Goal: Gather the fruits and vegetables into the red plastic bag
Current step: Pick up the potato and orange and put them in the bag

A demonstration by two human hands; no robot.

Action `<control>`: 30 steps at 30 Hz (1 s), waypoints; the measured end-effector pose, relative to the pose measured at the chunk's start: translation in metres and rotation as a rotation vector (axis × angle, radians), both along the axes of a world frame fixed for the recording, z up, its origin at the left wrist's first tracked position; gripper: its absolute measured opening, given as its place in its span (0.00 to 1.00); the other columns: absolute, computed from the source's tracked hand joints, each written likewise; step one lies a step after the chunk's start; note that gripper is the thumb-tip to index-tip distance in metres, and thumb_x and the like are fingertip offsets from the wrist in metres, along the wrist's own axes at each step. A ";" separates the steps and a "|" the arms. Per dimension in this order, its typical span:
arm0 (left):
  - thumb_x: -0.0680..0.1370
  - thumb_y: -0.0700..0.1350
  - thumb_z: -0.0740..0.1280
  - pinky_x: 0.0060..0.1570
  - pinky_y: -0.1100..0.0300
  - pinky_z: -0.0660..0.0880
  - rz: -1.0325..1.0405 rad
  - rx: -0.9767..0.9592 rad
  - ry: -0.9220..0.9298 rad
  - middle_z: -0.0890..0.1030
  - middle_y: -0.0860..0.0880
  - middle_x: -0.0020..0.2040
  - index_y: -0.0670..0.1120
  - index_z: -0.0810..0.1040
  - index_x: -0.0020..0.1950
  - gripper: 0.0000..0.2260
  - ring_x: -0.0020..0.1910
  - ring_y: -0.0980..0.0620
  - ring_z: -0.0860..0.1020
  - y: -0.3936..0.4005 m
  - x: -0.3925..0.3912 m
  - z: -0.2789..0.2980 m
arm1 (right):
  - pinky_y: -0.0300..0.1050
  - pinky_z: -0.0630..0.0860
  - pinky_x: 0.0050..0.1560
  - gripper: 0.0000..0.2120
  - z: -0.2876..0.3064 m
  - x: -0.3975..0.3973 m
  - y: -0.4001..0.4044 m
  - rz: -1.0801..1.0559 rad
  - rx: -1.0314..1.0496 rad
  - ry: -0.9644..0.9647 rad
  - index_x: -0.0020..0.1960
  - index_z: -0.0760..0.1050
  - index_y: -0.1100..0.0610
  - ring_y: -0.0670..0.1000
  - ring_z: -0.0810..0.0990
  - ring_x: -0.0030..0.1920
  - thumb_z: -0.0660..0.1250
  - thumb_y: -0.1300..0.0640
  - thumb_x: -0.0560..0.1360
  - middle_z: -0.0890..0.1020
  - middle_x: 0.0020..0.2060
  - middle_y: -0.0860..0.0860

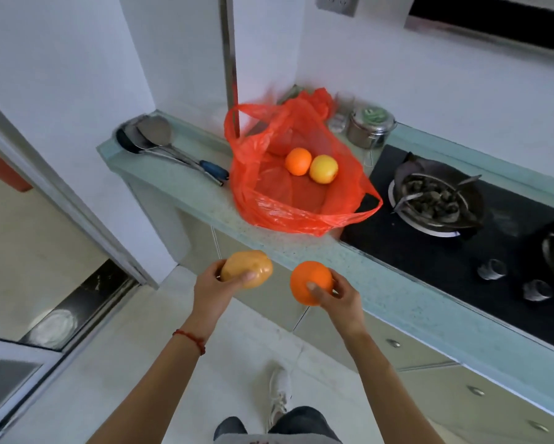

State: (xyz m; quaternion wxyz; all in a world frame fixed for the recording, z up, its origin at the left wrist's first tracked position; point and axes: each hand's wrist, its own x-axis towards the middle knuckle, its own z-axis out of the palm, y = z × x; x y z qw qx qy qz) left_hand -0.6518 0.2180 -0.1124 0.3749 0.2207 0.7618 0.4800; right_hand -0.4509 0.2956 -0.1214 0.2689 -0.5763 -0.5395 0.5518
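Observation:
The red plastic bag (pixel 269 200) stands open on the pale green counter (pixel 179 190), left of the stove. Inside it lie an orange (pixel 298 161) and a yellow fruit (pixel 323 169), touching each other. My left hand (pixel 210 291) grips a tan, potato-like vegetable (pixel 246 268) below the counter's front edge. My right hand (pixel 341 298) holds a second orange (pixel 310 282) with thumb and fingers curled round it. Both hands are in front of the counter, nearer to me than the bag.
Metal ladles and a spatula (pixel 160 139) lie on the counter left of the bag. A steel lidded pot (pixel 370 126) stands behind it. A black gas stove (pixel 461 257) with a burner (pixel 435 197) lies to the right. A doorway opens at the left.

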 end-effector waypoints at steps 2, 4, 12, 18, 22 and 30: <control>0.56 0.57 0.73 0.35 0.65 0.68 -0.010 0.011 0.008 0.80 0.47 0.47 0.44 0.77 0.55 0.31 0.46 0.49 0.77 0.023 -0.002 0.001 | 0.46 0.71 0.52 0.28 0.002 -0.004 0.022 0.007 0.010 0.010 0.66 0.70 0.56 0.52 0.75 0.54 0.73 0.55 0.68 0.76 0.57 0.53; 0.59 0.55 0.75 0.35 0.65 0.68 -0.024 0.021 0.018 0.80 0.48 0.46 0.44 0.77 0.55 0.29 0.45 0.50 0.77 0.045 -0.005 0.005 | 0.49 0.73 0.56 0.28 0.006 -0.007 0.043 0.007 0.020 0.022 0.66 0.70 0.55 0.52 0.75 0.55 0.73 0.54 0.68 0.76 0.58 0.53; 0.67 0.47 0.75 0.46 0.58 0.71 -0.016 0.031 0.055 0.77 0.47 0.51 0.43 0.74 0.60 0.24 0.52 0.47 0.76 0.127 -0.022 0.009 | 0.56 0.73 0.61 0.32 0.015 -0.022 0.125 0.001 0.035 0.020 0.67 0.69 0.54 0.53 0.74 0.60 0.74 0.49 0.67 0.76 0.60 0.53; 0.67 0.47 0.75 0.38 0.66 0.70 -0.113 0.049 0.040 0.77 0.48 0.51 0.45 0.74 0.60 0.23 0.50 0.50 0.75 0.187 -0.047 0.011 | 0.53 0.74 0.60 0.33 0.016 -0.048 0.168 -0.046 0.033 0.003 0.68 0.67 0.52 0.52 0.74 0.60 0.73 0.47 0.67 0.74 0.60 0.51; 0.66 0.49 0.75 0.42 0.64 0.70 -0.236 0.035 0.076 0.77 0.49 0.52 0.45 0.74 0.61 0.25 0.51 0.50 0.75 0.234 -0.069 0.007 | 0.55 0.73 0.61 0.34 0.011 -0.068 0.193 -0.136 0.020 -0.007 0.69 0.66 0.53 0.52 0.73 0.61 0.73 0.46 0.66 0.74 0.61 0.52; 0.60 0.49 0.79 0.36 0.61 0.69 -0.409 -0.057 0.113 0.79 0.46 0.47 0.40 0.77 0.55 0.27 0.45 0.49 0.76 0.311 -0.090 -0.012 | 0.56 0.71 0.63 0.34 0.002 -0.098 0.234 -0.287 -0.024 -0.095 0.68 0.67 0.55 0.55 0.72 0.64 0.73 0.46 0.66 0.74 0.64 0.55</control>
